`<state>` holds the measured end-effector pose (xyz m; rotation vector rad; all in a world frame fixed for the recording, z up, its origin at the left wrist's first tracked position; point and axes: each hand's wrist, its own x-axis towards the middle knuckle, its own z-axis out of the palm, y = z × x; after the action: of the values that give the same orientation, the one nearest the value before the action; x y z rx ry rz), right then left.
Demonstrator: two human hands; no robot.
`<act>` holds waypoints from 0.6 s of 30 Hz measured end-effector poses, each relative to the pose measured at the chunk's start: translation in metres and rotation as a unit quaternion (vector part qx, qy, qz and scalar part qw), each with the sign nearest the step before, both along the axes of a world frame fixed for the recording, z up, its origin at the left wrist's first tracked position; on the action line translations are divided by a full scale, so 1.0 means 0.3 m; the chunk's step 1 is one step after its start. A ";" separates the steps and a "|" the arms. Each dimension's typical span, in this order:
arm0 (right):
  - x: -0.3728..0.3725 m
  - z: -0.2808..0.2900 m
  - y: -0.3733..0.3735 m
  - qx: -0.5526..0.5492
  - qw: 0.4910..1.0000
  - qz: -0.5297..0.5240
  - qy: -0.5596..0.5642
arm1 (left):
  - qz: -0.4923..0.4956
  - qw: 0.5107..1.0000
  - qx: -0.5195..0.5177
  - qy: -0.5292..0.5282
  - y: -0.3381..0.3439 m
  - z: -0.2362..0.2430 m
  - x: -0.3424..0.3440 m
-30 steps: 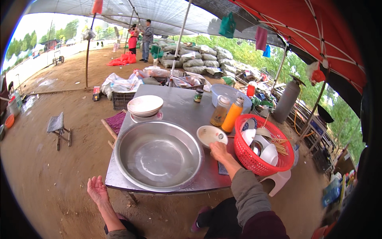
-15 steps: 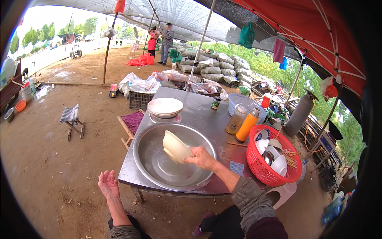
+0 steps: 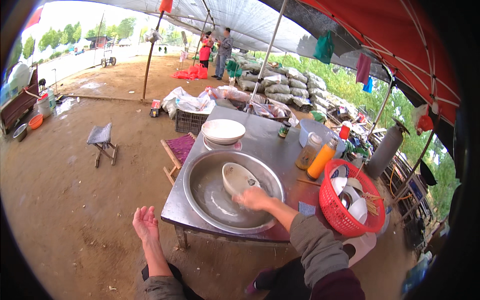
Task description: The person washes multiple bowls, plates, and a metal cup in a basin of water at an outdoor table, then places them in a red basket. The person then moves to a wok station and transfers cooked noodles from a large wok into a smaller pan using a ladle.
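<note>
My right hand [image 3: 253,198] grips the near rim of a cream-coloured bowl [image 3: 235,176], its hollow tipped up toward me. The bowl is inside a wide metal basin [image 3: 202,210] that stands at the near side of a metal table. Light-coloured streaks show on the basin's bottom. My left hand [image 3: 146,223] hangs in the air off the table's near left corner, palm up, fingers loosely apart, holding nothing. Just beyond the basin sits a stack of white plates [image 3: 223,131].
Right on the table [image 3: 260,122] stand a red basket [image 3: 345,220] of bowls and chopsticks, an orange bottle [image 3: 322,159], a clear jar [image 3: 308,152] and a blue basket [image 3: 312,131]. A grey cloth [image 3: 307,208] lies beside the basin. Left stands a folding stool [image 3: 101,137]. Two people [image 3: 223,52] stand far off.
My right hand has lowered the bowl into the basin and tilted its hollow into view. My left hand stays raised off the table. The whole view has shifted slightly.
</note>
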<state>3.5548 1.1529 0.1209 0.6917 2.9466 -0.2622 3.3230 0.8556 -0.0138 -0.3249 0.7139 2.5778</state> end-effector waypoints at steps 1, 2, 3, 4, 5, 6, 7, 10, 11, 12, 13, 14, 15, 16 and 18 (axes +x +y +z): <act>0.001 0.005 0.007 -0.105 0.991 -0.058 0.056 | 0.000 1.000 0.000 0.004 -0.001 0.001 -0.001; 0.005 0.007 0.015 -0.120 0.982 -0.015 0.144 | 0.000 1.000 0.001 0.006 -0.003 0.000 0.000; 0.012 0.006 0.021 -0.032 0.998 0.002 0.051 | 0.002 1.000 0.002 0.006 -0.007 -0.001 -0.001; 0.014 0.006 0.030 0.052 0.998 0.037 -0.007 | 0.004 1.000 0.005 0.008 -0.008 -0.001 -0.003; 0.020 0.006 0.036 0.129 0.985 0.060 -0.101 | 0.002 1.000 0.003 0.005 -0.009 -0.002 -0.002; 0.019 0.008 0.042 0.195 0.963 0.070 -0.170 | 0.001 1.000 0.002 0.004 -0.010 -0.002 -0.003; 0.025 0.009 0.042 0.125 0.988 0.036 -0.079 | 0.001 1.000 0.002 0.004 -0.011 0.000 -0.004; 0.032 0.018 0.033 -0.098 0.979 -0.041 0.174 | 0.002 1.000 -0.004 -0.001 -0.009 0.003 -0.005; 0.035 0.022 0.026 -0.048 0.994 -0.035 0.094 | 0.001 1.000 0.000 0.000 -0.008 0.004 -0.003; 0.040 0.022 0.017 0.005 0.999 -0.022 0.041 | -0.002 1.000 0.004 0.002 -0.007 0.005 -0.004; 0.046 0.025 0.012 0.054 0.998 -0.007 -0.013 | -0.005 1.000 0.007 0.005 -0.005 0.005 -0.005; 0.042 0.022 0.005 0.077 0.996 0.027 -0.044 | -0.003 1.000 0.000 0.003 -0.003 0.003 -0.006; 0.045 0.021 0.004 0.053 0.998 0.020 0.033 | 0.000 1.000 -0.006 0.000 -0.001 0.002 -0.008; 0.039 0.022 0.011 0.023 0.996 0.005 0.089 | 0.004 1.000 -0.012 -0.003 0.000 -0.003 -0.008; 0.022 0.019 0.025 -0.084 0.967 -0.039 0.238 | 0.002 1.000 -0.009 -0.001 -0.002 -0.014 -0.010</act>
<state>3.5615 1.1604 0.1264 0.8189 3.2832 -0.7765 3.3199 0.8551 -0.0180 -0.3345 0.7383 2.5758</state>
